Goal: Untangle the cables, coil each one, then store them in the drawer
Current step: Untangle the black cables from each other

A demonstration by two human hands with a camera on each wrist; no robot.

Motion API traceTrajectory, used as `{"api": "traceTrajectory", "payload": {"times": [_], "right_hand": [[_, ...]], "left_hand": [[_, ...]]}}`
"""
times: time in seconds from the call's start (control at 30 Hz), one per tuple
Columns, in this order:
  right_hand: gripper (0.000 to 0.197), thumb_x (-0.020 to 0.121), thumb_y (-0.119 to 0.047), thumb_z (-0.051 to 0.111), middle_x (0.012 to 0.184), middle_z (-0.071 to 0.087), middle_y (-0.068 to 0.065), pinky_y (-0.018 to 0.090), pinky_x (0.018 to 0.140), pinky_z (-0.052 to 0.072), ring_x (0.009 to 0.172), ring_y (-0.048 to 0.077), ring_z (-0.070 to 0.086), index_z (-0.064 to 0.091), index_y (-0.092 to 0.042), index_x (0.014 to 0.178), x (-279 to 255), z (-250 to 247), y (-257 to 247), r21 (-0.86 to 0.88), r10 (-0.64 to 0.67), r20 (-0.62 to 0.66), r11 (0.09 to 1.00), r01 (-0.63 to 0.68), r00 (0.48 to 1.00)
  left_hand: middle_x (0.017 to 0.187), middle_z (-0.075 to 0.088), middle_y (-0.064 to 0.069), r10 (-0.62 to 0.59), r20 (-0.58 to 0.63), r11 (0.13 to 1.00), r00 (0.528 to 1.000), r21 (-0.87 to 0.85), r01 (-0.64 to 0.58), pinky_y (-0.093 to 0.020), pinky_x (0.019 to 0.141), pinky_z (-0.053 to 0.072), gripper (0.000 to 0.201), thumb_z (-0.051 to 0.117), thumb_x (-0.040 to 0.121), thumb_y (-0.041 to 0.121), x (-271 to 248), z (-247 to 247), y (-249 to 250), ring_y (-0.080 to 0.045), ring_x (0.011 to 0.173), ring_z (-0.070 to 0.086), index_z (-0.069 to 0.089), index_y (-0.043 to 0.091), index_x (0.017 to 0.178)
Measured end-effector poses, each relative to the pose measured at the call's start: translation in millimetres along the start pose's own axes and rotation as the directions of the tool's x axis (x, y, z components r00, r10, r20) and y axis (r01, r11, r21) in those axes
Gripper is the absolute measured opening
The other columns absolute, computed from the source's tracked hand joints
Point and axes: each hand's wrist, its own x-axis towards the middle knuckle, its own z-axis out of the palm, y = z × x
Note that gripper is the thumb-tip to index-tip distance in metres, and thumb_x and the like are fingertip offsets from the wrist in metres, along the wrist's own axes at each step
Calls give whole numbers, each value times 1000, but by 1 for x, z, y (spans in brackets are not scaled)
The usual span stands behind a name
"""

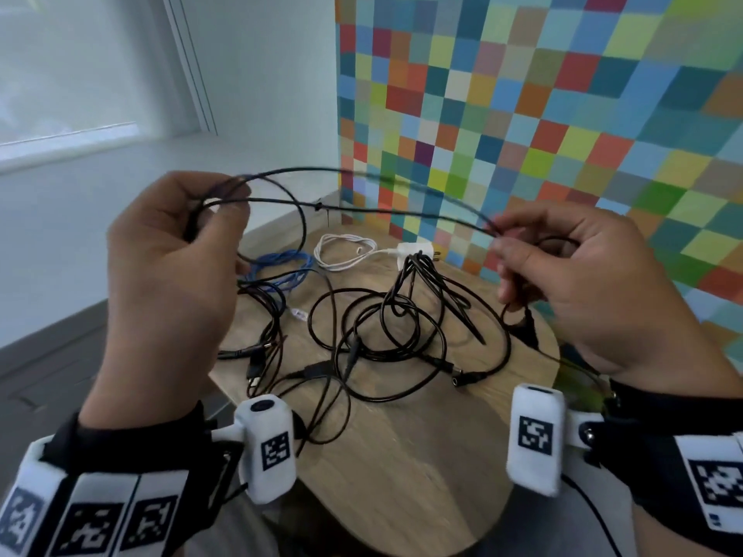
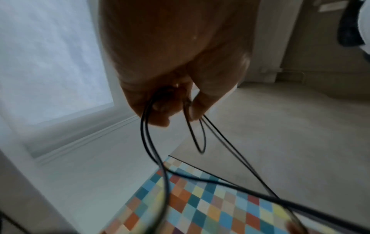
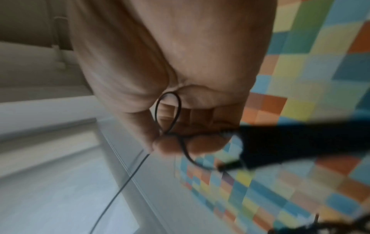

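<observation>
Two hands are pinching one black cable: left hand clamping its loops, right hand gripping the strand spanning between them.

Both bare hands, the left hand and the right hand, wore black wrist straps. White padded camera pods bearing black square code markers sat at each wrist, with white marker-printed bands toward six o'clock.
</observation>
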Motion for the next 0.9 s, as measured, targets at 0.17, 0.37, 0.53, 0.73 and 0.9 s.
{"api": "traceTrajectory", "payload": {"times": [0.17,0.37,0.53,0.73,0.9], "right_hand": [[35,105,0,47,75,55,4,37,51,53,62,19,55,71,-22,116,-2,17,-10,419,105,53,900,-118,993],[47,107,3,34,90,57,12,45,77,62,83,26,69,59,-24,137,-9,45,-24,734,130,67,666,-137,989],[52,107,3,27,102,72,17,45,87,62,107,32,75,52,-25,142,-17,58,-35,843,117,125,510,-168,985],[55,108,-7,41,123,73,15,49,96,59,112,30,74,35,-29,158,-10,46,-31,759,160,30,638,-127,987],[35,104,-13,51,132,68,7,49,81,62,105,26,76,52,-20,139,6,14,-8,690,292,-114,711,-136,950]], "left_hand": [[130,55,10,-97,269,937,958,351,-4,-32,98,47,61,71,85,13,-9,5,2,-3,119,57,58,53,129],[85,75,4,19,427,999,904,25,-33,-29,70,56,17,76,82,31,-39,28,34,-15,76,71,74,30,100],[83,77,-2,-122,636,981,762,-38,188,-46,67,59,44,81,78,25,-58,52,28,-23,70,72,56,40,112],[51,58,-2,-178,581,958,794,-82,275,-39,49,43,14,61,87,26,-47,42,27,-40,46,50,70,31,96],[55,23,3,-280,559,947,780,26,321,-27,51,15,44,62,77,56,-25,15,23,-17,49,15,77,15,82]]}}
